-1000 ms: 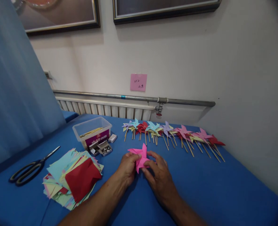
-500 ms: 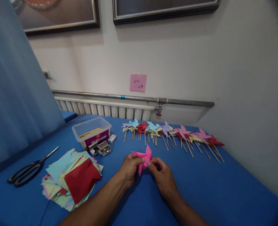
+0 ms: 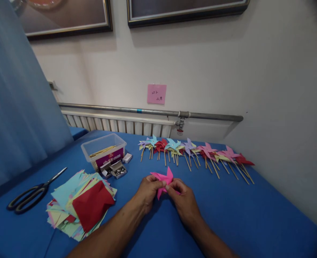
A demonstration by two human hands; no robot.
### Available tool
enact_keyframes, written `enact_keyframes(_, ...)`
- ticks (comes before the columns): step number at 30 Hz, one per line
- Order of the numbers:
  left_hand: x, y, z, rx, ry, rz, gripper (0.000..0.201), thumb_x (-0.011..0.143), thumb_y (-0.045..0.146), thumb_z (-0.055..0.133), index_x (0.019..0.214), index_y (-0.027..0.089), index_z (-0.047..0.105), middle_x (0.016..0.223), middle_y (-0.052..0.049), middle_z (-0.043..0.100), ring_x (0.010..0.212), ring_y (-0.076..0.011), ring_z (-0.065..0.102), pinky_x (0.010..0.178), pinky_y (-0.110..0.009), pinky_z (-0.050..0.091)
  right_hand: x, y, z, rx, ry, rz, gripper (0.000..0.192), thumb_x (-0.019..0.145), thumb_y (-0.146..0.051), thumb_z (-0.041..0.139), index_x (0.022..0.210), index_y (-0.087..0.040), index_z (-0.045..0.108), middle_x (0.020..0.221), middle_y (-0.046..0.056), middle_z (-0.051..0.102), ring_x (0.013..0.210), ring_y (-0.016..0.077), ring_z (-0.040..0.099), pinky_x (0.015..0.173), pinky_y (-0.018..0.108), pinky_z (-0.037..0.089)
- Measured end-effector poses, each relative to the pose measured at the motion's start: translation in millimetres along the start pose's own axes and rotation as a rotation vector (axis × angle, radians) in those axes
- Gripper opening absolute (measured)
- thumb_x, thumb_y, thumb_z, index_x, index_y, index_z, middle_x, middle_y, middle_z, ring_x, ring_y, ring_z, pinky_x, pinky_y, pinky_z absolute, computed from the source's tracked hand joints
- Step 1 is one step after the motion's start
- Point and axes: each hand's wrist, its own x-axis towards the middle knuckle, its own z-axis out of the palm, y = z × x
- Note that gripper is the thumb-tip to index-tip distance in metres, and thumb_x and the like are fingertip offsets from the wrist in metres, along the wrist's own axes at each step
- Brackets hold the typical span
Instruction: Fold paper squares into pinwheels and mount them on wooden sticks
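Note:
Between my two hands, above the blue-covered table (image 3: 228, 218), is a bright pink paper pinwheel (image 3: 169, 174) with pointed blades and no stick visible on it. My left hand (image 3: 149, 191) pinches it from the left, thumb on top near the centre. From the right, my right hand (image 3: 183, 199) grips it with thumb and forefinger close to the left thumb. Fingers cover parts of the centre and the right blade. To the left lies a loose pile of coloured paper squares (image 3: 64, 193), topped by a red sheet (image 3: 94, 206).
Black-handled scissors (image 3: 36, 191) lie at far left. A clear plastic tub (image 3: 85, 152) holds thin wooden sticks (image 3: 103, 152); small open boxes of metal pins (image 3: 118, 170) and a small closed box (image 3: 127, 158) sit beside it. Several finished pinwheels (image 3: 173, 144) line the back edge.
My right thumb and fingers have shifted slightly left toward the pinwheel's centre, and a pink blade now shows beside the right fingers. My left hand keeps its pinch.

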Motion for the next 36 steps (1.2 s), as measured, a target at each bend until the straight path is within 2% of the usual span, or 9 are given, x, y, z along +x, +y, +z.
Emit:
enact_keyframes(3,0,0,-0.1,0.015,0.014,0.002,0.02,0.05,0.019,0.08,0.064,0.01,0.069,0.056,0.0,0.06,0.049,-0.0075,0.049,0.052,-0.022,0.035,0,-1,-1,0.008,-0.021,0.012,0.031,0.08,-0.047,0.065,0.065,-0.021,0.057,0.072,0.0,0.06,0.072,0.0186,0.055,0.069,0.029,0.044)
enact_keyframes(8,1,0,-0.5,0.046,0.04,0.002,0.021,0.05,0.02,0.082,0.061,0.012,0.065,0.055,0.0,0.06,0.049,-0.0091,0.05,0.053,-0.024,0.036,7,8,0,0.192,0.084,0.152,0.035,0.068,-0.047,0.076,0.083,-0.021,0.059,0.076,0.001,0.063,0.074,0.0203,0.059,0.073,0.033,0.048)
enact_keyframes(11,0,1,0.0,0.046,0.026,-0.008,0.022,0.049,0.02,0.082,0.063,0.012,0.066,0.056,-0.001,0.061,0.049,-0.0093,0.051,0.053,-0.024,0.036,13,14,-1,0.371,-0.017,0.204,0.047,0.064,-0.05,0.08,0.096,-0.02,0.062,0.083,0.003,0.067,0.076,0.0204,0.062,0.076,0.034,0.05)
enact_keyframes(15,-1,3,0.3,0.061,-0.014,-0.02,0.023,0.048,0.02,0.082,0.065,0.01,0.069,0.057,-0.002,0.062,0.05,-0.0101,0.052,0.055,-0.024,0.038,15,15,-4,0.427,-0.15,0.258,0.044,0.061,-0.05,0.083,0.086,-0.017,0.067,0.076,0.002,0.068,0.07,0.0179,0.06,0.068,0.03,0.047)
enact_keyframes(17,-2,3,0.0,0.084,-0.025,-0.011,0.022,0.049,0.02,0.082,0.064,0.01,0.069,0.056,-0.002,0.062,0.049,-0.0096,0.051,0.054,-0.024,0.037,14,13,-5,0.447,-0.177,0.276,0.043,0.063,-0.048,0.082,0.089,-0.016,0.068,0.077,0.002,0.069,0.069,0.0171,0.06,0.068,0.03,0.046)
enact_keyframes(20,-2,2,-0.4,0.116,-0.028,0.002,0.021,0.05,0.019,0.082,0.062,0.01,0.069,0.055,-0.001,0.061,0.048,-0.0085,0.049,0.053,-0.023,0.035,13,14,-6,0.419,-0.174,0.275,0.042,0.064,-0.045,0.079,0.092,-0.015,0.07,0.076,0.002,0.07,0.067,0.0167,0.059,0.066,0.03,0.045)
enact_keyframes(25,0,0,-0.5,0.173,-0.03,-0.001,0.019,0.053,0.021,0.08,0.061,0.011,0.067,0.053,-0.001,0.06,0.046,-0.0084,0.048,0.05,-0.023,0.033,14,15,-4,0.271,-0.09,0.244,0.029,0.064,-0.039,0.072,0.081,-0.015,0.069,0.069,0.001,0.067,0.063,0.0166,0.056,0.06,0.027,0.042)
enact_keyframes(31,6,-7,-3.2,0.356,0.033,0.079,0.019,0.057,0.021,0.076,0.054,0.015,0.058,0.047,0.001,0.055,0.043,-0.0079,0.042,0.046,-0.023,0.026,11,7,-5,0.123,-0.054,0.245,0.019,0.068,-0.032,0.064,0.076,-0.015,0.068,0.065,0.001,0.066,0.06,0.0163,0.054,0.055,0.026,0.04)
enact_keyframes(36,4,-7,-2.0,0.399,0.032,0.121,0.021,0.059,0.023,0.075,0.053,0.017,0.056,0.044,0.003,0.051,0.042,-0.0069,0.037,0.046,-0.023,0.023,8,-1,-5,0.159,-0.084,0.226,0.022,0.071,-0.035,0.065,0.08,-0.015,0.068,0.065,0.0,0.065,0.06,0.0159,0.053,0.056,0.026,0.041)
